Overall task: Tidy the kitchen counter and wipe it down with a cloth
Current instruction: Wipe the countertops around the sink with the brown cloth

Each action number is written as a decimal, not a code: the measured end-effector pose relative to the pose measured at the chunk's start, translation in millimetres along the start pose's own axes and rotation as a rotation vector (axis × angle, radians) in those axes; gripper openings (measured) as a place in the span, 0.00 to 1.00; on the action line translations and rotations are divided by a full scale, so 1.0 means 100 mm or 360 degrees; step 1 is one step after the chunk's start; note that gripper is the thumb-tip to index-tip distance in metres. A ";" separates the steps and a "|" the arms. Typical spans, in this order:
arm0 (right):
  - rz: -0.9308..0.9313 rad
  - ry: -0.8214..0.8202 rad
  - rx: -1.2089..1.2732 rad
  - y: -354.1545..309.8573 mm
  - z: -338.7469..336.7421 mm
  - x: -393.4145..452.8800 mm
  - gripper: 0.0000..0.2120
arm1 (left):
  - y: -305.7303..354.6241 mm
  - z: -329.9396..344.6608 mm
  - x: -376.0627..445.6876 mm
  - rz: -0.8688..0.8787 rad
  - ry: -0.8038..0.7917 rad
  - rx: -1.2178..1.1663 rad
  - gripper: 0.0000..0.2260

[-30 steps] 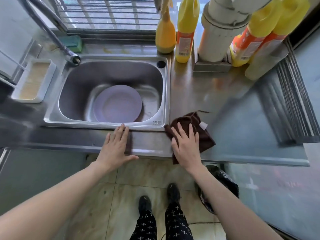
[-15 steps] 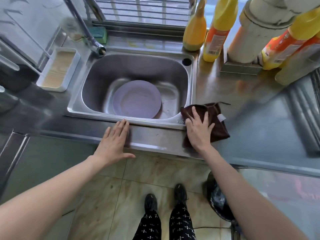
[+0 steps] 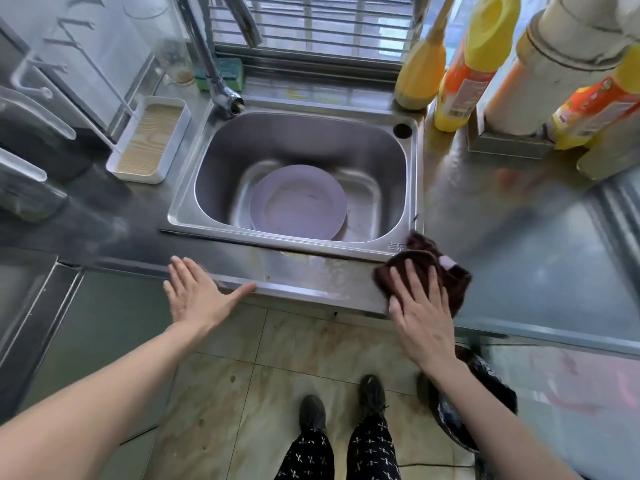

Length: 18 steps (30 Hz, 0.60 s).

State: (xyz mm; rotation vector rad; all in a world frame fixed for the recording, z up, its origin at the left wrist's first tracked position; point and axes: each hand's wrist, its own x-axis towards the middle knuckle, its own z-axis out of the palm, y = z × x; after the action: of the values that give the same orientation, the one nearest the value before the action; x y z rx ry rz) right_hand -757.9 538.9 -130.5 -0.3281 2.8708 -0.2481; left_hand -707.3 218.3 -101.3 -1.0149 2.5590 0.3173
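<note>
The sink (image 3: 398,252) rim bears stamped characters "吉乐"; the bottle labels are too blurred to read.

- The cloth (image 3: 450,282) is dark brown, with a small pale tag.
- The plate (image 3: 298,202) in the sink is pale lilac.
- The sink (image 3: 298,140) and surface (image 3: 311,275) are bare silver steel.
- The sponge (image 3: 227,72) is green.
- The bottles (image 3: 464,71) are yellow with orange labels.
- The trousers (image 3: 346,455) are black with small white crosses.
- The shoes (image 3: 311,414) are black.
- The floor (image 3: 277,368) tiles are mottled beige.
- The tray (image 3: 149,143) is white with a wood-grain inside.

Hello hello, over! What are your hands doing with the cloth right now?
Right hand flat, pressing brown cloth on counter edge. Left hand flat on the edge, empty. Nothing blocking the cloth.
</note>
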 end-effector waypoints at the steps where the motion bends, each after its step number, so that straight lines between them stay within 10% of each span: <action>1: 0.0165 0.0005 0.0066 -0.12 0.01 0.00 0.29 | -0.02 0.00 0.04 -0.0002 -0.0034 0.0030 0.59; 13: -0.0285 -0.0090 -0.0026 -1.49 0.17 0.20 0.24 | -0.01 -0.02 0.15 0.0028 -0.0197 0.0180 0.60; 18: 0.0072 -0.0029 -0.0015 -1.08 0.16 0.04 0.26 | -0.01 -0.05 0.16 0.0024 -0.0240 0.0223 0.60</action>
State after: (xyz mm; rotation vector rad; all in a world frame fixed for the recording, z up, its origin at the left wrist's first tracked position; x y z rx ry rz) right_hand -735.8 431.6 -125.7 -0.2653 2.8587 -0.2219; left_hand -718.7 206.0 -103.0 -0.8868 2.4170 0.2068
